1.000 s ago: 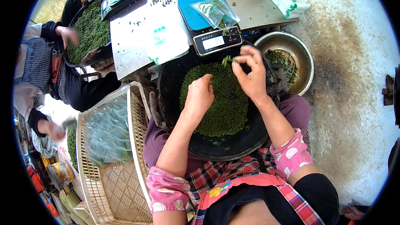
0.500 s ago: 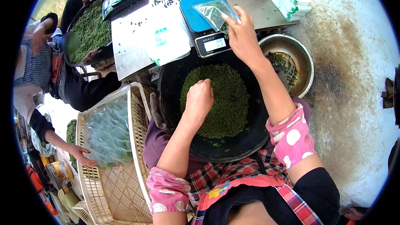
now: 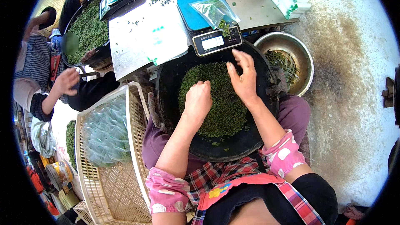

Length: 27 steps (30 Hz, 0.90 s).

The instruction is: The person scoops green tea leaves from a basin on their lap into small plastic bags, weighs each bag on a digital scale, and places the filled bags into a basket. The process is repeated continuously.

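Observation:
A wide black basin (image 3: 166,84) sits at my lap with a heap of small round green berries (image 3: 223,112), resembling peppercorns. Over the heap's left part, my left hand (image 3: 198,102) is closed in a fist; whatever is inside it is hidden. My right hand (image 3: 245,78) is above the basin's right side, fingers apart and nothing in them. Just beyond it, a clear plastic bag (image 3: 209,11) lies on a digital scale with a blue top (image 3: 189,6). Several green berries on a sprig (image 3: 225,28) show at the bag's near end, by the display.
A cream plastic crate (image 3: 137,141) with many filled clear bags (image 3: 106,131) stands at my left. A metal bowl (image 3: 307,68) is right of the basin. Flat bags (image 3: 166,37) and a bag stack (image 3: 289,0) lie on the table (image 3: 125,54). Another person's hand (image 3: 66,82) is at far left.
My right hand has let go of the clear bag on the scale and drawn back over the basin. My left fist has barely moved. The other person's hand has lifted from the crate.

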Each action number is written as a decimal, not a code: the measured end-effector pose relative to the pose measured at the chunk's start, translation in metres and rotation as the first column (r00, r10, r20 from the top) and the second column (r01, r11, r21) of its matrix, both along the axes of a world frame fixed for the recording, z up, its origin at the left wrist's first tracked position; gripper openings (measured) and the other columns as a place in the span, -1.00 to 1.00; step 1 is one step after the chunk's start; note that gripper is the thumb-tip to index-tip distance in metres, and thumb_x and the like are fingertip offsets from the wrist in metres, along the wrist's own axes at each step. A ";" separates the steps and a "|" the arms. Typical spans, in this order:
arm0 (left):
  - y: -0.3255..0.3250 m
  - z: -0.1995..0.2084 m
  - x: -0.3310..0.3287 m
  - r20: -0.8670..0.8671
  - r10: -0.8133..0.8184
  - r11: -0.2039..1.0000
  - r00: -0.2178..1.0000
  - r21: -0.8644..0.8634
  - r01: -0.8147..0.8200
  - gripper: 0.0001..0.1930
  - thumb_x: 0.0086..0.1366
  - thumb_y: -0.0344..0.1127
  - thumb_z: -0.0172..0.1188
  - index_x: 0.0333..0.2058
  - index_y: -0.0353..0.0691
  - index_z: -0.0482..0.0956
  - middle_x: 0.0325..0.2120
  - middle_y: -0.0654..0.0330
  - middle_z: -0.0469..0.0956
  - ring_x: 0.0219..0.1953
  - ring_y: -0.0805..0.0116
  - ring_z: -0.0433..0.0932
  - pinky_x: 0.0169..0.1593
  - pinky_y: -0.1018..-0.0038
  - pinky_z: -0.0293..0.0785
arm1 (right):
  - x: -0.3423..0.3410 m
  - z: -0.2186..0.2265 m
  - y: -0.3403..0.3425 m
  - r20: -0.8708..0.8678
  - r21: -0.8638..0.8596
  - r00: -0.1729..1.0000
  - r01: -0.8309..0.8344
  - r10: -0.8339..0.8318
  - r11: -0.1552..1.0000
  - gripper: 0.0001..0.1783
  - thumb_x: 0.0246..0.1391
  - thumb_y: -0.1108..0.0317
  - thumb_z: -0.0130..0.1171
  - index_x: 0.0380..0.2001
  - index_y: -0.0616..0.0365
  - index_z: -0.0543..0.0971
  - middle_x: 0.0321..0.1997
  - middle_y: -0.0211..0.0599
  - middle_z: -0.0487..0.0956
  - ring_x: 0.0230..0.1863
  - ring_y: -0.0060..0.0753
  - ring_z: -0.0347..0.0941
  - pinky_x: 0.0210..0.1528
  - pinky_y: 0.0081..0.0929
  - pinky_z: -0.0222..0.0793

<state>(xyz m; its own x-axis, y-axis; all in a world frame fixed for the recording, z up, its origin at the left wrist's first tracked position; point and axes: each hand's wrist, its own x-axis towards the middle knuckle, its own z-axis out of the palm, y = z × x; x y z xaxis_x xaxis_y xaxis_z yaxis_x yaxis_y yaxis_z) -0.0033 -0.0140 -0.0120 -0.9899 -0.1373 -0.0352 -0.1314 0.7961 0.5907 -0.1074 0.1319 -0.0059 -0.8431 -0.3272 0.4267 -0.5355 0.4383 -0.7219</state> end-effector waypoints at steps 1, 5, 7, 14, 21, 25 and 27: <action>-0.001 0.000 0.000 0.018 0.002 1.000 1.000 -0.019 -0.002 -0.83 0.10 -0.55 0.13 -0.29 -0.39 0.51 -0.38 -0.17 0.56 -0.28 -0.17 0.59 -0.22 0.10 0.56 | -0.008 0.008 -0.008 0.034 -0.065 0.999 0.023 -0.021 0.998 -0.57 0.11 0.40 0.24 0.06 0.18 0.45 -0.05 -0.14 0.47 -0.04 -0.25 0.41 -0.03 -0.33 0.36; 0.002 -0.002 -0.001 0.034 -0.010 0.999 0.999 -0.036 0.011 -0.84 0.10 -0.53 0.15 -0.29 -0.39 0.50 -0.39 -0.16 0.55 -0.30 -0.17 0.58 -0.23 0.10 0.55 | -0.041 0.029 -0.043 0.139 -0.320 0.990 0.030 0.015 0.947 -0.65 0.09 0.41 0.29 -0.11 0.20 0.40 -0.27 -0.30 0.51 -0.43 -0.52 0.44 -0.40 -0.54 0.37; 0.000 -0.003 0.001 0.018 -0.008 0.999 1.000 -0.031 0.008 -0.85 0.11 -0.52 0.17 -0.30 -0.39 0.50 -0.40 -0.15 0.55 -0.31 -0.17 0.58 -0.23 0.08 0.55 | -0.054 0.024 -0.054 0.110 -0.356 0.994 0.047 -0.008 0.933 -0.75 0.09 0.46 0.28 -0.24 0.24 0.41 -0.42 -0.38 0.50 -0.52 -0.59 0.39 -0.44 -0.58 0.34; 0.002 0.001 0.003 -0.008 -0.027 0.997 1.000 -0.076 0.027 -0.86 0.00 -0.60 0.18 -0.40 -0.36 0.49 -0.41 -0.10 0.55 -0.32 -0.05 0.62 -0.26 0.17 0.60 | -0.076 0.048 -0.055 -0.211 -0.053 0.977 -0.014 0.003 0.998 -0.85 0.10 0.47 0.24 -0.23 0.20 0.57 -0.39 -0.30 0.60 -0.56 -0.54 0.47 -0.47 -0.58 0.37; 0.000 -0.004 0.003 0.116 -0.033 0.995 0.993 -0.087 0.043 -0.83 0.13 -0.43 0.23 -0.31 -0.34 0.48 -0.38 -0.10 0.55 -0.27 -0.11 0.59 -0.19 0.09 0.56 | -0.068 0.077 -0.037 -0.135 0.266 0.975 -0.134 0.175 0.955 -0.59 0.13 0.57 -0.03 0.05 0.11 0.54 0.06 -0.02 0.54 -0.13 0.07 0.52 -0.09 -0.20 0.49; -0.001 -0.001 0.006 0.139 -0.036 0.993 0.990 -0.105 0.051 -0.85 0.10 -0.45 0.21 -0.33 -0.33 0.50 -0.38 -0.08 0.57 -0.28 -0.07 0.62 -0.22 0.14 0.59 | -0.024 0.053 -0.012 0.064 0.107 0.986 -0.157 0.151 0.982 -0.65 0.15 0.57 -0.01 0.00 0.18 0.54 0.01 -0.01 0.57 -0.09 0.04 0.57 -0.04 -0.21 0.51; 0.003 0.002 0.004 0.092 -0.053 0.988 0.994 -0.143 0.066 -0.88 0.02 -0.56 0.18 -0.39 -0.32 0.52 -0.40 -0.07 0.58 -0.32 0.00 0.65 -0.27 0.19 0.62 | -0.001 0.005 0.008 0.163 0.062 0.977 -0.149 0.137 0.987 -0.75 0.16 0.49 0.03 -0.11 0.20 0.58 -0.13 -0.01 0.62 -0.22 0.04 0.59 -0.13 -0.18 0.53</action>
<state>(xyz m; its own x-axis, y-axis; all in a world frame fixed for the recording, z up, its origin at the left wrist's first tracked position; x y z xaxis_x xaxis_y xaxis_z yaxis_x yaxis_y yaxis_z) 0.0004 -0.0111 -0.0097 -0.9904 -0.0885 -0.1065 -0.1278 0.8806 0.4564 -0.1085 0.1401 -0.0011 -0.8402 -0.4743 0.2629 -0.4785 0.4203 -0.7710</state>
